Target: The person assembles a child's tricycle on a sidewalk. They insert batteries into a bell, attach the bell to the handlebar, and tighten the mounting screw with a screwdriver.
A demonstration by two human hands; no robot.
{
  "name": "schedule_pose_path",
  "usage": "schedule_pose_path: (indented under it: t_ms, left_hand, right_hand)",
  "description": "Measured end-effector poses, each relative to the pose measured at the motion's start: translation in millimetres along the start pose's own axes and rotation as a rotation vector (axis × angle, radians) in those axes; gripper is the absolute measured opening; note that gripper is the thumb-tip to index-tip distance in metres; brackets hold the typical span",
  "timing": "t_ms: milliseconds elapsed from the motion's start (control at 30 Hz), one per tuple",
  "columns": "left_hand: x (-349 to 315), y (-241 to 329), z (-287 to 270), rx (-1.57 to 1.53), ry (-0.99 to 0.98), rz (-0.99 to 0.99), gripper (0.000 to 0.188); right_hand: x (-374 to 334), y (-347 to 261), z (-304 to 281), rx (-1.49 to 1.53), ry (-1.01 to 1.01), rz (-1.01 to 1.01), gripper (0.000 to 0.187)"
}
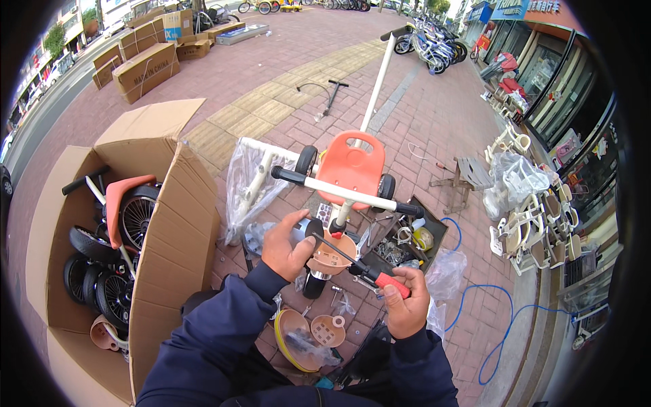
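Observation:
A child's tricycle with a white handlebar (352,192) and an orange seat (351,166) stands in front of me. Below the bar sits a peach-coloured plastic basket (332,254). My left hand (287,245) grips a small part with a round black face (314,228) and a pale body, its kind unclear. In my right hand (407,303) is a screwdriver (392,283) with a red and black handle. Its long dark shaft points up-left at the black face; whether the tip touches cannot be made out. Both hands hover over the basket, one on each side.
A large open carton (173,224) at left holds wheels and another tricycle. Right of the basket lies a parts tray (434,230); a small stool (463,182) is beyond it. A blue hose (505,312) curls at right. Peach bowl-like parts (295,332) lie below.

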State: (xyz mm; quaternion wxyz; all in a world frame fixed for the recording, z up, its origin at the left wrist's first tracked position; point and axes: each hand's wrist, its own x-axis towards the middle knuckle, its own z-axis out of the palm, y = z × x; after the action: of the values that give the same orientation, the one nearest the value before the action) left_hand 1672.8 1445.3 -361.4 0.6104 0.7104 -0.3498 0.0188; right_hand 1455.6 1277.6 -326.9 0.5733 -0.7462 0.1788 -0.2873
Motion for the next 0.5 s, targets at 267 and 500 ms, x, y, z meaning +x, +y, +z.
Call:
schedule_pose_path:
  t_ms: [267,500]
  left_hand:
    - [0,4,5,0.008,0.018,-0.029,0.052]
    - [3,0,2,0.01,0.026,0.001,0.053]
  right_hand:
    - [0,5,0,0.093,-0.004,0.121,0.049]
    - [3,12,-9,-0.231,-0.054,-0.128,0.035]
